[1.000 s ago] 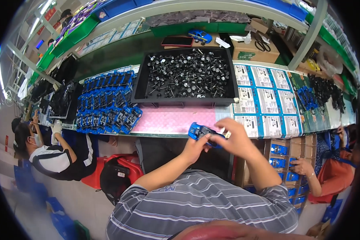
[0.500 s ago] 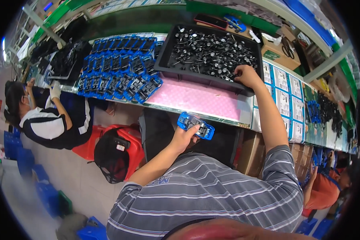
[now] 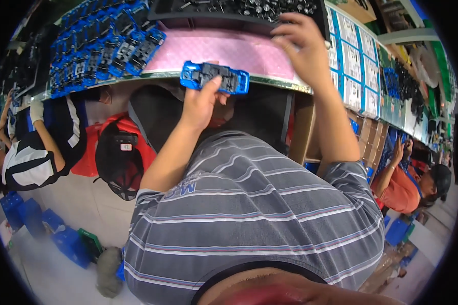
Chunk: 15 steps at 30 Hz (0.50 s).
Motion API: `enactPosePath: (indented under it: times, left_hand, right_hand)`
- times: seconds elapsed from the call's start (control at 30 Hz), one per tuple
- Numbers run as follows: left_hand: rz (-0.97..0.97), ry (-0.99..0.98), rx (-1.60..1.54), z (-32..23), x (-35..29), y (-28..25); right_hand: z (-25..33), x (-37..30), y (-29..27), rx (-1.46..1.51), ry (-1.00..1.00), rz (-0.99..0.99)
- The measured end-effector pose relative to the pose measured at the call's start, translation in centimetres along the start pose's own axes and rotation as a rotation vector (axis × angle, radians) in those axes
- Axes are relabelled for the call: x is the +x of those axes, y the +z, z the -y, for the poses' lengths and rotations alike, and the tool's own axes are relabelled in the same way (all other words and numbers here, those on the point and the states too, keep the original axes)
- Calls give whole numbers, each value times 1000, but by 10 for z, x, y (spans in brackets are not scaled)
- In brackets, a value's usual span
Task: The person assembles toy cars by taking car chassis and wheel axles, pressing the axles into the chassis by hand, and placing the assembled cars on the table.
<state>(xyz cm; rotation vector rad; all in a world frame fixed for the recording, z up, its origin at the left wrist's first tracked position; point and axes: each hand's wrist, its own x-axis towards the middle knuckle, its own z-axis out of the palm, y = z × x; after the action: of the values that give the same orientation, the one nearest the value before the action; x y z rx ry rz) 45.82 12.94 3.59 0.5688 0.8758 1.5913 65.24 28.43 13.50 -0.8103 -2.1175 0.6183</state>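
Well, nearest in the frame is the grey striped shirt (image 3: 254, 203), filling the lower middle. Just above it, the left hand (image 3: 199, 107) is closed on a blue toy car (image 3: 211, 70), thumb pressed across the black inner side and the other fingers underneath. The car lies crosswise with that side turned up, in front of the table edge (image 3: 277, 83); such a hold likely keeps the inside in view and the ends free.

Farther right, the right hand (image 3: 310, 48) hangs in the upper middle, by the front rim of a black tray (image 3: 213, 21). Its fingers are bent and a little blurred, so I cannot tell whether they pinch anything small. Between the hands and that tray lies a pink mat (image 3: 203, 48), probably there as soft cover for the tabletop.

At the upper left, more blue cars (image 3: 107, 53) stand in slanted rows, packed side by side, perhaps to save room and keep them within reach. Behind the mat, along the top of the frame, the tray holds loose black parts with shiny wheels (image 3: 262, 7); its raised walls presumably stop them rolling off. Printed cards (image 3: 353, 91) line the tabletop at the upper right, and beyond them sits a small blue pile (image 3: 391, 79) beside dark parts (image 3: 417, 94)
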Motion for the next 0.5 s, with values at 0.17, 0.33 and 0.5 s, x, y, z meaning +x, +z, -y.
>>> enactPosePath:
  times: [0.17, 0.33, 0.5]
  left_hand:
    - [35, -22, -79, -1, 8, 6]
    - [-3, -3, -21, 2, 3, 4]
    - [-12, -46, -6, 6, 2, 1]
  right_hand:
    - [39, -54, 45, 180, 5, 190]
    - [43, -57, 54, 130, 103, 247]
    - [35, -51, 48, 126, 38, 239]
